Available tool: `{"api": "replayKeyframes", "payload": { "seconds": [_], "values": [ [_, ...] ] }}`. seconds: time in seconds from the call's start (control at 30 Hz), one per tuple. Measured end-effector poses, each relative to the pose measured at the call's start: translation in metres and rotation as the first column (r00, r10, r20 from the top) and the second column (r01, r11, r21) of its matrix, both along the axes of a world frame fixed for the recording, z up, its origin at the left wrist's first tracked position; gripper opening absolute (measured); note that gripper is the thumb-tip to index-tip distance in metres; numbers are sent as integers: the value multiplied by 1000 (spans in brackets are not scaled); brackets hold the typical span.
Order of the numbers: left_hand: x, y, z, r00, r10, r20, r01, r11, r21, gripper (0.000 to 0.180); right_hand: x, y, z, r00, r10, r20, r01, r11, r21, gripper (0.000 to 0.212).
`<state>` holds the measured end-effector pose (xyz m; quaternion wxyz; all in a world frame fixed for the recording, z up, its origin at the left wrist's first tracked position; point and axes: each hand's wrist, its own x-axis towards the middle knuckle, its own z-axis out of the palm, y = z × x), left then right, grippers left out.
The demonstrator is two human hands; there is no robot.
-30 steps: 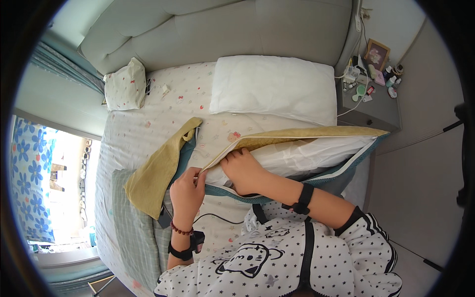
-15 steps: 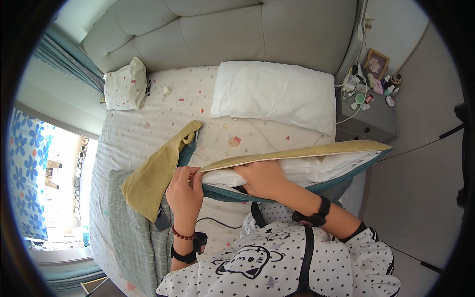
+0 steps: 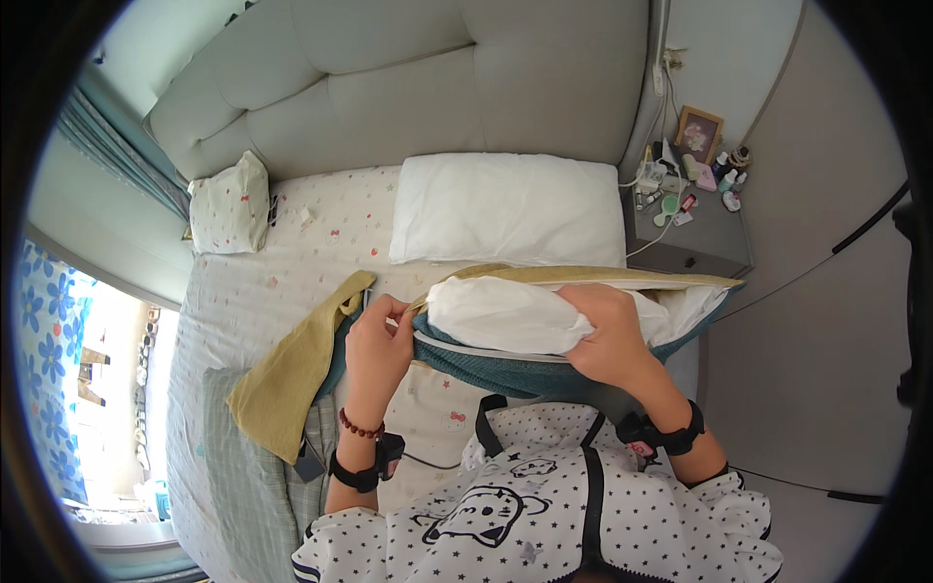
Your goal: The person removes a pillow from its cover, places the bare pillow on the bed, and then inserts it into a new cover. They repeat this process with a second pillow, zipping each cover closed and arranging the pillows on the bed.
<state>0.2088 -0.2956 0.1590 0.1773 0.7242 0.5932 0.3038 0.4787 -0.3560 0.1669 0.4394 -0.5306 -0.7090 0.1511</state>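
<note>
right fingers grip white padding, apparently only partly inside a cover whose edge left fingers pinch.

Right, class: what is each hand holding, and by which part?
The left hand pinches the yellow-and-teal cover at the left end of its opening; the right hand grips the white insert by a bunched part.

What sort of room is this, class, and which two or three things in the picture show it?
Most likely a bedroom: there is a bed with a padded grey headboard, a white pillow lying near it, and a bedside cabinet.
</note>
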Motion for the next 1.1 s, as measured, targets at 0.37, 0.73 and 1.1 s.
{"api": "replayKeyframes", "payload": {
  "seconds": [0.37,0.73,1.1],
  "values": [
    [8,63,-57,991,-34,-127,62,973,223,11,92,-47,41,815,-240,-528,244,968,-62,34],
    [49,43,-33,785,-148,602,397,866,-305,17,132,-81,16,856,-315,-409,230,942,-243,53],
    [94,16,16,598,-84,797,498,818,-288,21,69,-116,117,743,-566,357,375,794,478,75]
  ]
}}
